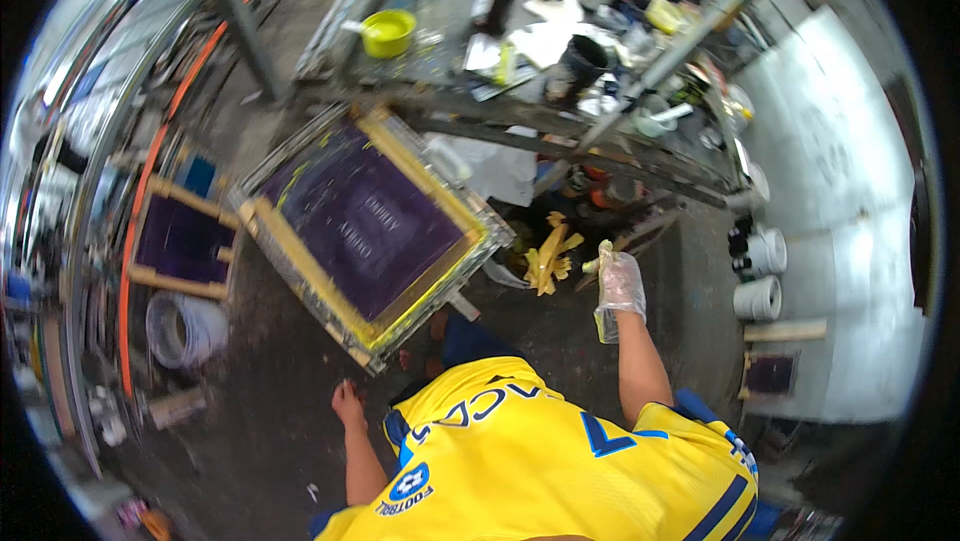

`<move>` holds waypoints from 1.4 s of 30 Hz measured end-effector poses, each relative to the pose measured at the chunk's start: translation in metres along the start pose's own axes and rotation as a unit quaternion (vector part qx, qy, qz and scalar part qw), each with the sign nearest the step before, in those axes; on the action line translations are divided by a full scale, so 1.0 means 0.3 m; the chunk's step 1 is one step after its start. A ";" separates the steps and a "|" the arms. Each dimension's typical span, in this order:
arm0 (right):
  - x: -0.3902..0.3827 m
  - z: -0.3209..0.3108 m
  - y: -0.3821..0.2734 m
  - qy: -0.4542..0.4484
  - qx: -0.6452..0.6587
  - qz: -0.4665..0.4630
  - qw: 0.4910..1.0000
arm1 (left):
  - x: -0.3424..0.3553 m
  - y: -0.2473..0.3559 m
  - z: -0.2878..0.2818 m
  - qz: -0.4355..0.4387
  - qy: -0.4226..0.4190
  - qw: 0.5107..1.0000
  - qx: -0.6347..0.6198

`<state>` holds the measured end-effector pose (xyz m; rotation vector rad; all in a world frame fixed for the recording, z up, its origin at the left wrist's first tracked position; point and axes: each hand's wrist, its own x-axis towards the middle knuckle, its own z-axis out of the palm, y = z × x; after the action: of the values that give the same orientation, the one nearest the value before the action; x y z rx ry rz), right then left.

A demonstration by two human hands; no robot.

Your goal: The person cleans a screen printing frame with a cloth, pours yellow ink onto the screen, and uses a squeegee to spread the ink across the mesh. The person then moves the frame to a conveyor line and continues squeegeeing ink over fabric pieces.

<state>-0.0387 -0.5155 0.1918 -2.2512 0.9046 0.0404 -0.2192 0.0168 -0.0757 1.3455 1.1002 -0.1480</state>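
A screen-printing frame (365, 226) with dark purple mesh, taped and smeared edges and pale printed marks rests tilted left of center. Below it my bare left hand (348, 401) hangs with curled fingers and nothing visible in them. My right hand (620, 286), inside a clear plastic glove or bag, pinches a small crumpled pale-yellow scrap (604, 253), perhaps tape. Just left of that hand lies a heap of crumpled yellow tape strips (548, 259), beneath the cluttered metal bench (440, 101).
The bench holds a lime-yellow tub (388, 33), dark containers (583, 66) and rags. A metal post (240, 21), rails with an orange strip (160, 141), another screen (183, 239) and a white bucket (187, 331) stand left. White pails (757, 298) sit by the pale wall (850, 191) at right.
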 end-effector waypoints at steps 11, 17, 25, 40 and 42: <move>0.118 -0.190 -0.211 0.002 -0.074 -0.332 0.941 | -0.033 -0.165 -0.063 -0.136 0.004 0.986 0.099; 0.696 -0.104 -0.830 0.165 -0.253 -0.631 0.715 | -0.124 -0.099 0.044 -0.119 0.073 0.990 0.002; 1.557 -0.066 -1.345 -0.061 -0.513 -0.488 0.703 | -0.424 -0.150 0.382 -0.082 0.196 0.974 -0.074; 1.554 0.368 -1.448 -0.148 -0.642 -0.327 0.678 | -0.985 -0.357 0.667 -0.244 0.345 0.886 -0.191; 1.617 0.255 -1.502 -0.138 -0.702 -0.390 0.580 | -0.876 -0.311 0.649 -0.230 0.337 0.884 -0.230</move>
<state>0.6229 -0.5271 0.2716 -3.6466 -0.8081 0.9807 -0.3121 -0.2989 0.0108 0.6816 1.8978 0.2506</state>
